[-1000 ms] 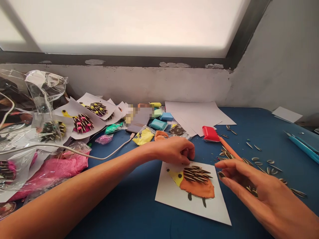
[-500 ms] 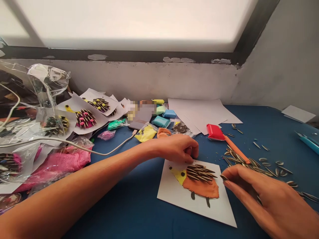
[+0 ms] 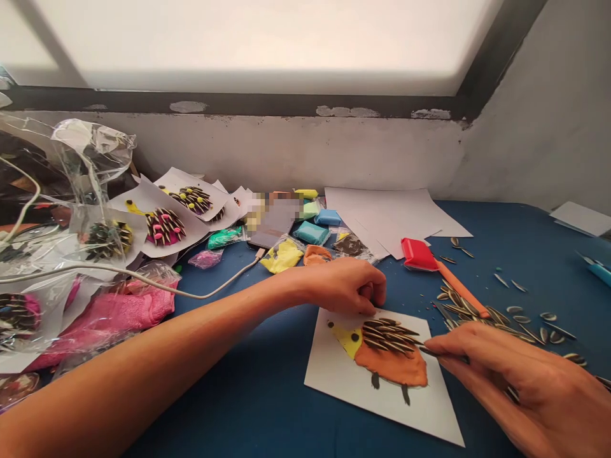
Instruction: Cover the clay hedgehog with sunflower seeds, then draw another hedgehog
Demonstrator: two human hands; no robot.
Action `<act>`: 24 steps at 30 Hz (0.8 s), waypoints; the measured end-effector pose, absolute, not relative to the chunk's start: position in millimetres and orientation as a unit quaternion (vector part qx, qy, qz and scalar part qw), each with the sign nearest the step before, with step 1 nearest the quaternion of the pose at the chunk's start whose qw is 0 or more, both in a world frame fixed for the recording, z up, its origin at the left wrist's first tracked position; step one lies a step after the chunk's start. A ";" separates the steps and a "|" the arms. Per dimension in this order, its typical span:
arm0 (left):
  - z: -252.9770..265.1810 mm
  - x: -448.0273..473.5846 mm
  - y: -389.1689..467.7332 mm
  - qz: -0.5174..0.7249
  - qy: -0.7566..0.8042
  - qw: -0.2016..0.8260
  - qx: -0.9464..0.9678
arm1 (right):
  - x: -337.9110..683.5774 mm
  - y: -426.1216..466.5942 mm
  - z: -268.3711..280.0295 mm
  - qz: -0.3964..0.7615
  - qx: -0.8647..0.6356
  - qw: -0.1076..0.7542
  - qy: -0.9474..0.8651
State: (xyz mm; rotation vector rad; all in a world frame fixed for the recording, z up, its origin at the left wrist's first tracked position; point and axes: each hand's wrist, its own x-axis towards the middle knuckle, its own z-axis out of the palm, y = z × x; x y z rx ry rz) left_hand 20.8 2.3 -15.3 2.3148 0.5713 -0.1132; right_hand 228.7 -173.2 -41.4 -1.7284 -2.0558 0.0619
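R hand [image 3: 515,375] pinching seed [image 3: 428,350] by end, over R margin of card [image 3: 338,369]; prob. light, stiff, slick, best held there. L hand [image 3: 346,283] curling at card top, contents: can't tell. Orange clay [image 3: 396,369] prob. denting easily. Card lying well off far edge of surface [image 3: 238,394].

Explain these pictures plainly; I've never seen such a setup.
There is no machine here, just a person's two bare hands, seen from one camera worn on the head, looking forward and down. The left hand rests at the far edge of a white card bearing a hedgehog figure with orange body and yellow face. The right hand pinches a dark seed at the card's right side. On the blue table lie loose striped seeds, a red packet and an orange stick; coloured packets sit farther back, and more seed-covered figures lie at the left.
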 end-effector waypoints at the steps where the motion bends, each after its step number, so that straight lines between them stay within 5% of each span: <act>1: -15.3 21.0 2.5 -0.044 0.223 0.368 0.902 | 228.2 -173.4 -41.0 0.022 -0.630 0.224 -0.743; 24: -16.0 20.2 2.8 -0.046 0.226 0.360 0.904 | 210.7 -172.9 -37.0 0.039 -0.663 0.216 -0.716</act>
